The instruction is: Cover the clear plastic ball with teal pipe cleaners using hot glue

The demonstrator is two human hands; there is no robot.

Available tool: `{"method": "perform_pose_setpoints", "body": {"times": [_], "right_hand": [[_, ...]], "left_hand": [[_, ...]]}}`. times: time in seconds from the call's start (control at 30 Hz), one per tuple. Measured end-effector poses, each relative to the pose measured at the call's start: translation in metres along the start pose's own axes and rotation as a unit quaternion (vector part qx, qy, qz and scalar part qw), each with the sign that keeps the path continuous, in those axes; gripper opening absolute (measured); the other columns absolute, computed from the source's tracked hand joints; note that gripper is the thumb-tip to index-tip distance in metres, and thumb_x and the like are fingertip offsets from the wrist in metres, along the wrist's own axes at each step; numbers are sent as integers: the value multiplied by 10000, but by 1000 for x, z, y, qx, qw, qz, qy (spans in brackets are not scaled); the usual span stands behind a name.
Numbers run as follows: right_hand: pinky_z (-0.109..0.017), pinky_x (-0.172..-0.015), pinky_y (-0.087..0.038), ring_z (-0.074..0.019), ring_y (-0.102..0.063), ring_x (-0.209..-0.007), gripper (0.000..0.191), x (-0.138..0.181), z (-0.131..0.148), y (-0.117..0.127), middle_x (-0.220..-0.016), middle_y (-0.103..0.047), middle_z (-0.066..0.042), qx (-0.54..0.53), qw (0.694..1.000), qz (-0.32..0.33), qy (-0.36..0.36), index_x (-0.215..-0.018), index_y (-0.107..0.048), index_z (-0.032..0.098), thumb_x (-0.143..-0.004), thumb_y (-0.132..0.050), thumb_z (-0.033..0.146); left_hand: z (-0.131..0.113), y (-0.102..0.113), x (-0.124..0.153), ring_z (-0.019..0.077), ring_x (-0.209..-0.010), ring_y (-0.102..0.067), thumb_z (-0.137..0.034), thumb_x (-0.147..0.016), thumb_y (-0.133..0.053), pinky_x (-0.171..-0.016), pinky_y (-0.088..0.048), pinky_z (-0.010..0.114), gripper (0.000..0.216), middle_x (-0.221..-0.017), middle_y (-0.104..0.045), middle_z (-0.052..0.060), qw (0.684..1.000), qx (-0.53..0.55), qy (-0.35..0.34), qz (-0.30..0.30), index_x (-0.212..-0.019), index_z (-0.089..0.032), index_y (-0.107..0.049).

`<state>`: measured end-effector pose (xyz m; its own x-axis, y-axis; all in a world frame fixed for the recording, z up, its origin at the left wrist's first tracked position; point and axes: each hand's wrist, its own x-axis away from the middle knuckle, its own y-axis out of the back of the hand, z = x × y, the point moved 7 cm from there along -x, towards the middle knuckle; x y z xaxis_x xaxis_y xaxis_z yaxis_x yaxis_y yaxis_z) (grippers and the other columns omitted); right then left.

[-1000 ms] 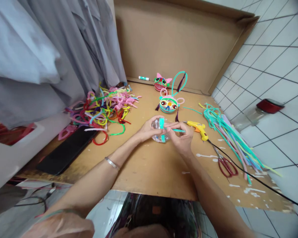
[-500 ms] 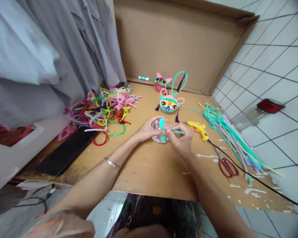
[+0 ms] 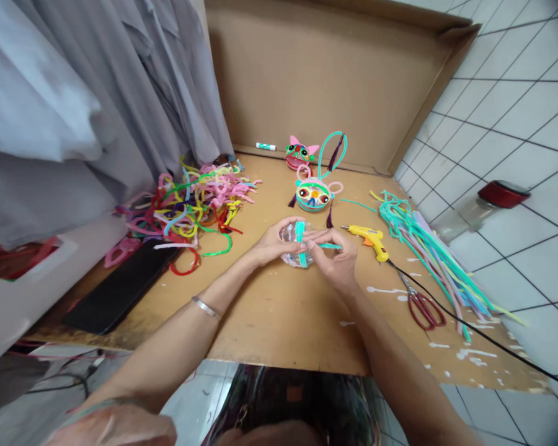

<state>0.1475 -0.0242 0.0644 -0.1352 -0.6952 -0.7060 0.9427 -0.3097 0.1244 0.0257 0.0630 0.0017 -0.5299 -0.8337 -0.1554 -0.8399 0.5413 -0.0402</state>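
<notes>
My left hand (image 3: 270, 243) grips a small clear plastic shell (image 3: 292, 243) over the middle of the cardboard work surface (image 3: 279, 310). A teal pipe cleaner (image 3: 301, 238) runs across the shell. My right hand (image 3: 335, 259) pinches that pipe cleaner against the shell, and its free end sticks out to the right. Both hands are closed and touch each other around the shell.
Two finished pipe-cleaner faces (image 3: 312, 194) (image 3: 299, 153) stand behind the hands. A tangle of coloured pipe cleaners (image 3: 193, 204) lies left, straight ones (image 3: 428, 251) right. Close by are a yellow glue gun (image 3: 370, 238) with black cord, red scissors (image 3: 423, 308), a black phone (image 3: 116, 286) and a glue stick (image 3: 265, 147).
My hands and the shell have stayed almost where they were; the right fingers shifted slightly on the teal pipe cleaner. The view drifted a little.
</notes>
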Motion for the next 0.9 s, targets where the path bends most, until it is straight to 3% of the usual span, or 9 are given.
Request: {"method": "perform_pose_setpoints", "body": {"times": [0.3,0.63,0.9], "right_hand": [[-395,-815,-605,-211,-745,-809,124,1,-1,-1,-741,-744,-13,4,1000,5,3,-695,-601,240,-801,-664,230],[-428,-888,-591,-222,-742,-871,118,1,-2,-2,-760,-745,-21,6,1000,12,-9,-704,-599,250,-801,-667,253],[-401,-873,-596,-215,-747,-870,139,0,0,-2,-747,-749,-22,17,1000,16,-11,-682,-594,246,-803,-658,267]], "left_hand": [[-4,0,1,231,-993,-656,-492,-606,-828,-870,-528,324,805,-1149,-692,109,998,-59,-6,9,-1277,-139,-558],[1,-1,0,201,-941,-645,-488,-614,-815,-880,-524,327,824,-1127,-682,85,998,-52,5,21,-1315,-155,-537],[-19,5,0,289,-1224,-553,-472,-656,-799,-1071,-439,434,661,-1288,-582,120,972,-212,-98,-10,-1226,-177,-641]]}}
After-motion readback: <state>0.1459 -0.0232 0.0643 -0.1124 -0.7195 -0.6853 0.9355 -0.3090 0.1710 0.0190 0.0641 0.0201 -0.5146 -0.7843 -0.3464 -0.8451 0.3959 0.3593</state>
